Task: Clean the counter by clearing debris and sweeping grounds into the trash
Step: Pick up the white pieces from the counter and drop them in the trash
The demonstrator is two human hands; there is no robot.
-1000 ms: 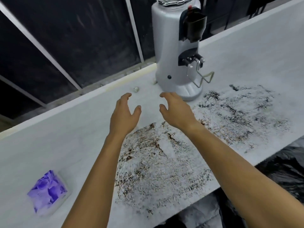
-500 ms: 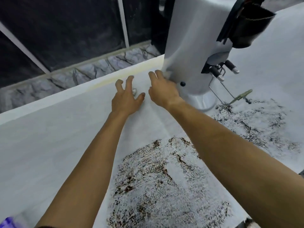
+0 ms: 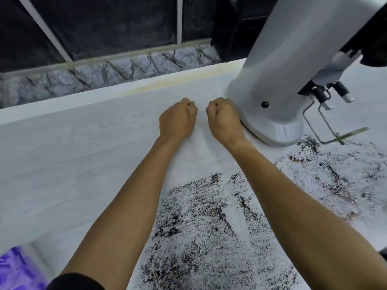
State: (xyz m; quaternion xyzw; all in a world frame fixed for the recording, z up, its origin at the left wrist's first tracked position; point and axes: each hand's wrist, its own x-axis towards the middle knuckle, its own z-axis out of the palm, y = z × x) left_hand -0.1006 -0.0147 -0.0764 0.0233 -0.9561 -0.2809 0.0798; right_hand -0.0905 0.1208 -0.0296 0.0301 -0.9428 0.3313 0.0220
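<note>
My left hand (image 3: pixel 178 120) and my right hand (image 3: pixel 225 120) rest side by side on the white counter (image 3: pixel 73 153), both curled into fists. The two small pale debris lumps that lay here are out of sight, enclosed by the curled fingers. My right fist touches the base of the grey coffee grinder (image 3: pixel 282 80). Dark coffee grounds (image 3: pixel 205 227) are smeared over the counter under my forearms. A second patch of grounds (image 3: pixel 335 174) lies to the right, in front of the grinder.
The grinder's wire portafilter fork (image 3: pixel 326 130) sticks out low over the right patch. A purple packet (image 3: pixel 16 271) sits at the near left corner. The counter's far edge drops to a stone ledge (image 3: pixel 104 74) below dark panels.
The view has moved closer to the grinder. Both hands, spread flat over the lumps half a second ago, have curled into fists, and the lumps no longer show.
</note>
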